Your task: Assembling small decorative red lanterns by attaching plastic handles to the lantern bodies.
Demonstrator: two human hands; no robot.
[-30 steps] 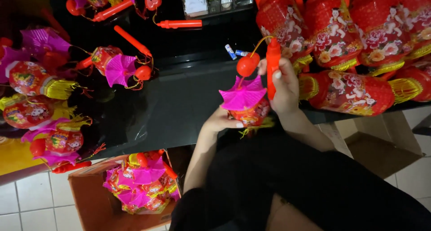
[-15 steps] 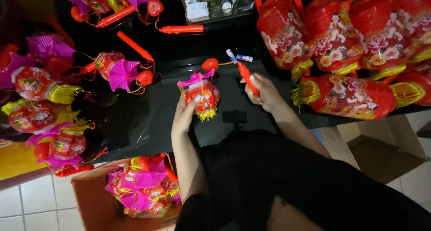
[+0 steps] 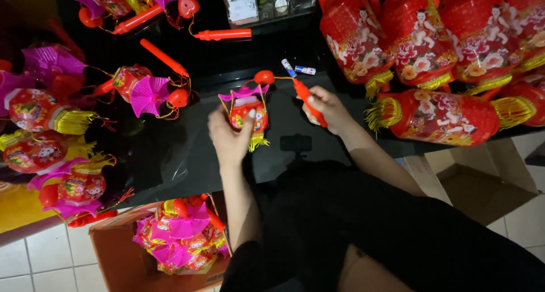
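Note:
My left hand grips a small red paper lantern with a pink pleated top and a yellow fringe, held just above the black table. My right hand is closed on the lantern's orange stick handle. A thin wire with a red ball joins handle and lantern. Two small batteries lie just beyond the handle's tip.
Several large red lanterns with yellow fringes crowd the right. Small finished lanterns and loose orange handles lie left and behind. A cardboard box full of small lanterns stands on the tiled floor at lower left. A clear tray is at the back.
Both hands have carried the lantern from close to my body out and to the left over the table. The handle went from upright to slanting, and the lantern now hangs lower.

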